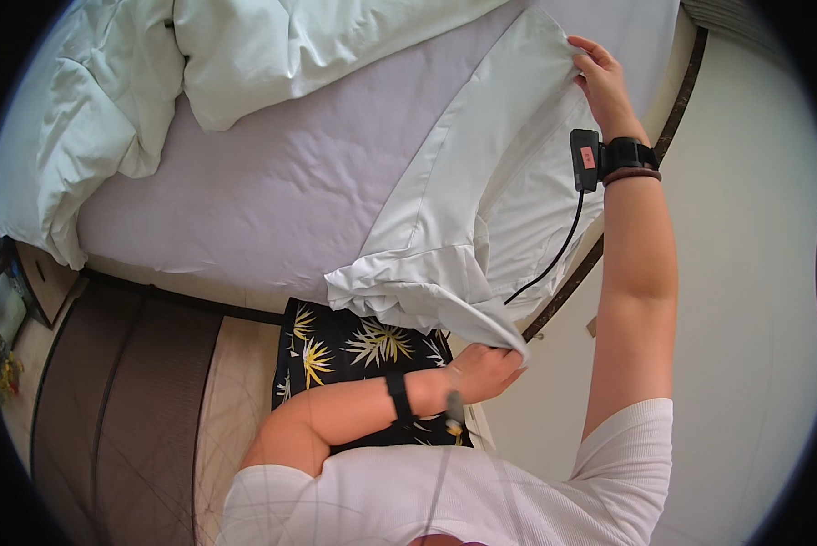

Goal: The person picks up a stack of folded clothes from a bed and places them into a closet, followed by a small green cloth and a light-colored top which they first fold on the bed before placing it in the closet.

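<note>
A white cloth garment (468, 173) with long seams lies stretched across the right side of the bed; its exact kind is hard to tell. At its far end, my right hand (600, 80) pinches the edge between thumb and fingers. My left hand (489, 371) is closed round the bunched near end, which is lifted off the bed's near edge in front of my body. Between the two hands the cloth is smooth along the left and creased into folds on the right. A black cable runs from the black device (586, 160) on my right wrist down over the cloth.
A pale lavender sheet (272, 191) covers the bed, with a rumpled pale green-white duvet (245, 55) at the back left. Brown ribbed panels (126, 391) lie at the lower left. Pale floor (745, 273) and the dark bed edge are on the right.
</note>
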The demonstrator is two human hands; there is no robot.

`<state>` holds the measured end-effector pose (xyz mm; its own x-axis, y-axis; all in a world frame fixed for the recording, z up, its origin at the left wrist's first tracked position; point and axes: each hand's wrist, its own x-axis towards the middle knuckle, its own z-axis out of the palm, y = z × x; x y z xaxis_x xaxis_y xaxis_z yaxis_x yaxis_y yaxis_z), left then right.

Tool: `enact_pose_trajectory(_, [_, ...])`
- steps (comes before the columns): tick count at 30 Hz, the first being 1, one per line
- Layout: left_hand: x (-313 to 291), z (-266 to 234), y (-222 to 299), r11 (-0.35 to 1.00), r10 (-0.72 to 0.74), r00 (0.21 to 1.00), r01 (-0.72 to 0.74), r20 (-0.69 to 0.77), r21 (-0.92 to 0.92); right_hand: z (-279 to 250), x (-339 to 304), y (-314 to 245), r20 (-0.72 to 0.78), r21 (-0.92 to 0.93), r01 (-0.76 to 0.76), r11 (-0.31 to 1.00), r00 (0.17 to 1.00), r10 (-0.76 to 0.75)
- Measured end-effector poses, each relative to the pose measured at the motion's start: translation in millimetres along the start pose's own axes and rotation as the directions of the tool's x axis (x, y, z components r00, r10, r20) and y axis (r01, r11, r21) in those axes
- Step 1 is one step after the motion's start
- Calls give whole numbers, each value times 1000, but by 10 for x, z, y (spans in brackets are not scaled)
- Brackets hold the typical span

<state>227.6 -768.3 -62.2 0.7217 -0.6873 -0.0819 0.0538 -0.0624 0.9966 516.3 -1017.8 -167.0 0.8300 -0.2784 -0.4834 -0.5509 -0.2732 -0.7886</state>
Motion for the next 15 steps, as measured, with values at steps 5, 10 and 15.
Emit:
enact_pose_trajectory(5, [171,446,-450,964,-114,989,87,95,253,32,77,260,-50,125,-18,992,998,24])
enact_pose_trajectory(10, [-55,165,-469,949,-245,908,153,340,277,-33,73,300,-306,-191,107,976,938,-162])
enact_pose_trajectory(15, [-523,-955,-545,833,-166,977,213,-135,511,375,-929,-17,-109,-422,387,820,876,-469])
